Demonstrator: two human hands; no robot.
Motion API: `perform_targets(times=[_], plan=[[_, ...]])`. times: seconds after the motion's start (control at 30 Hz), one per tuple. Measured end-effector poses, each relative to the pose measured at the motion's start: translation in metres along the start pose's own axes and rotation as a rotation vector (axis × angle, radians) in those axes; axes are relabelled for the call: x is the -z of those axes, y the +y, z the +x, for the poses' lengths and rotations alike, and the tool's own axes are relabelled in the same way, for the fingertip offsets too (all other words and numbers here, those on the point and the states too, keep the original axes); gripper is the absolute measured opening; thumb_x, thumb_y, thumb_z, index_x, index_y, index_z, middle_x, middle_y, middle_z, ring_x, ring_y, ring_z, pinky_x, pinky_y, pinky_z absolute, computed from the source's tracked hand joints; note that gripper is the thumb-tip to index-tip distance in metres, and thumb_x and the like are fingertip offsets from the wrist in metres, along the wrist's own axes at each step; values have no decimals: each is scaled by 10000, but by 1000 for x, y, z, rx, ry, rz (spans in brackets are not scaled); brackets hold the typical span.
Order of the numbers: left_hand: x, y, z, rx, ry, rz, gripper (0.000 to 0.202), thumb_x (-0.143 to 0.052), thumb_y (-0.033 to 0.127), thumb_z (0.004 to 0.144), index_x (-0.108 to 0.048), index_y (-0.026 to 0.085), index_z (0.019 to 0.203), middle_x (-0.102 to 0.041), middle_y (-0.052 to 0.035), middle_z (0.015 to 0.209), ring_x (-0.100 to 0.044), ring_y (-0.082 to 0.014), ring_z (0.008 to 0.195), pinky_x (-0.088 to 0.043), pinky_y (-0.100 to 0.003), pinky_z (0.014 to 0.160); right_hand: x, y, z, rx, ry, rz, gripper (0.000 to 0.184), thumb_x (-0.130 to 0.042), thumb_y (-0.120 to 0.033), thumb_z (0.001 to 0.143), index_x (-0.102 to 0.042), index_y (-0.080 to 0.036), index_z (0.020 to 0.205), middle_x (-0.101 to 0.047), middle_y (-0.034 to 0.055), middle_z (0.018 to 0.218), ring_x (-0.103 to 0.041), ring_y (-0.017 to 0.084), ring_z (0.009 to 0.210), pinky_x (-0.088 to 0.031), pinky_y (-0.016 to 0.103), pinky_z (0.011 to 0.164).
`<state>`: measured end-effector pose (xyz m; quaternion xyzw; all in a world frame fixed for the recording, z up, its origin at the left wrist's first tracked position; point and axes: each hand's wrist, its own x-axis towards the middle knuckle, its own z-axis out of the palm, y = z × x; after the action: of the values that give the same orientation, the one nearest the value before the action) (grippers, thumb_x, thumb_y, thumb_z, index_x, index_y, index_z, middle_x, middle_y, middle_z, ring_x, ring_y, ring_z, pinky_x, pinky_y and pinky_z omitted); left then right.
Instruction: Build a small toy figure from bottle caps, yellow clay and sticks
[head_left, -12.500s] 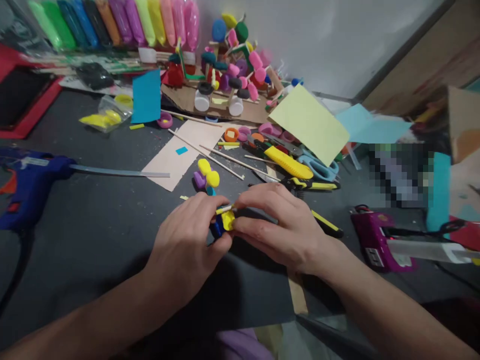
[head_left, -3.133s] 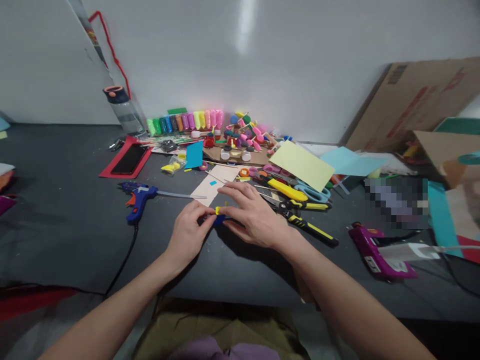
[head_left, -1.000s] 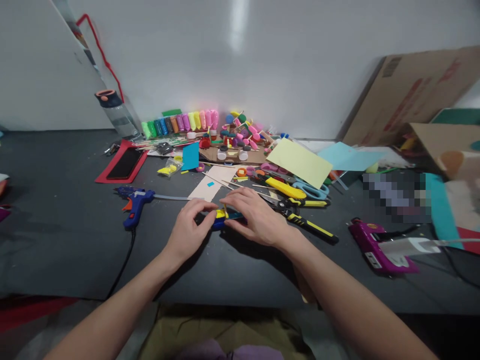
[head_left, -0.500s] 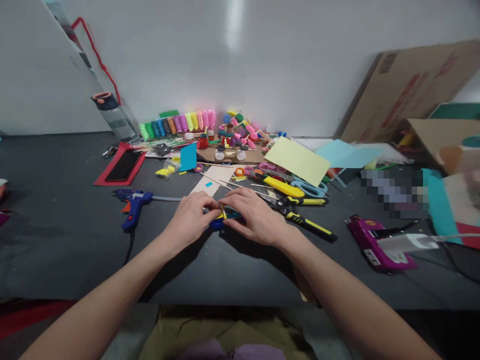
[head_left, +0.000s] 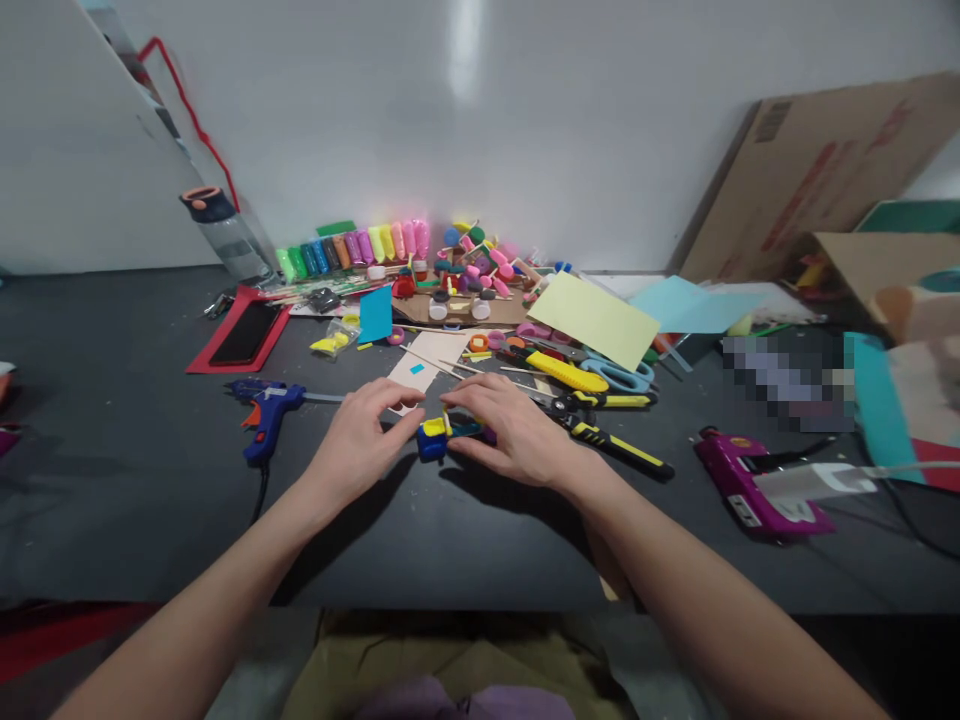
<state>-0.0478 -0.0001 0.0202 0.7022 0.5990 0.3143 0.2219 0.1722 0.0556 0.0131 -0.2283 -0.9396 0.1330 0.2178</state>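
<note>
A small blue and yellow model (head_left: 433, 440), which looks like a clay toy vehicle, rests on the dark table between my hands. My right hand (head_left: 514, 430) curls around its right side, thumb and index finger at a pale upright piece; teal and purple parts show partly beneath the palm. Just left of the model, my left hand (head_left: 364, 435) is open, thumb and fingers apart with nothing between them. Behind the hands lies a cream card strip (head_left: 439, 350) bearing a small blue square (head_left: 417, 369), beside thin wooden sticks (head_left: 427, 360).
On the left lies a blue glue gun (head_left: 274, 410). Pliers (head_left: 622, 450), a yellow cutter (head_left: 566, 370) and blue scissors (head_left: 622, 376) lie to the right. Further right is a purple power strip (head_left: 739, 480). Clay packs (head_left: 352, 250) and a water bottle (head_left: 229, 235) stand behind.
My left hand has drawn back leftward from the blue and yellow model, its fingers parting, so more of the model shows. My right hand has stayed at the model.
</note>
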Motion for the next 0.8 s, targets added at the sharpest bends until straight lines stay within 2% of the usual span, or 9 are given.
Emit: perform_targets(times=[0.2,0.43,0.6,0.7,0.8], plan=[[-6,-14,-12,-40,-34,-8,251,-744,282,815,-684,206,1046,-723,-51,1051,-636,-238,1030,-445,-390,943,-6,2,0,-3,-11,-22,410,-662,-276,908,-571,-135,1282,-655,177,1195,-569,312,1146,-490,503,985],[-26,-14,-11,-28,-26,30,230,-739,270,817,-673,193,1024,-701,-57,968,-615,-261,969,-447,-413,878,-12,3,1,-12,-3,-20,366,-632,-220,913,-575,-146,1267,-657,170,1171,-578,300,1125,-496,502,971],[-33,-14,-9,-21,-25,26,148,-691,240,839,-665,202,980,-689,-55,973,-609,-261,996,-449,-420,901,-8,2,-1,-19,18,17,394,-661,-238,895,-580,-162,1273,-676,146,1164,-582,294,1135,-487,490,999],[-34,-15,-9,-28,-28,20,251,-718,249,816,-657,210,1056,-679,-61,1054,-602,-264,1063,-438,-430,948,0,5,-5,-57,72,49,405,-660,-294,909,-573,-187,1290,-695,119,1160,-589,290,1144,-485,476,1005],[-34,-17,-9,-29,-39,19,380,-756,230,772,-647,211,1135,-662,-75,1141,-583,-281,1129,-419,-451,988,8,14,-11,-151,188,72,376,-613,-319,943,-569,-199,1297,-706,112,1150,-615,284,1118,-489,475,988]])
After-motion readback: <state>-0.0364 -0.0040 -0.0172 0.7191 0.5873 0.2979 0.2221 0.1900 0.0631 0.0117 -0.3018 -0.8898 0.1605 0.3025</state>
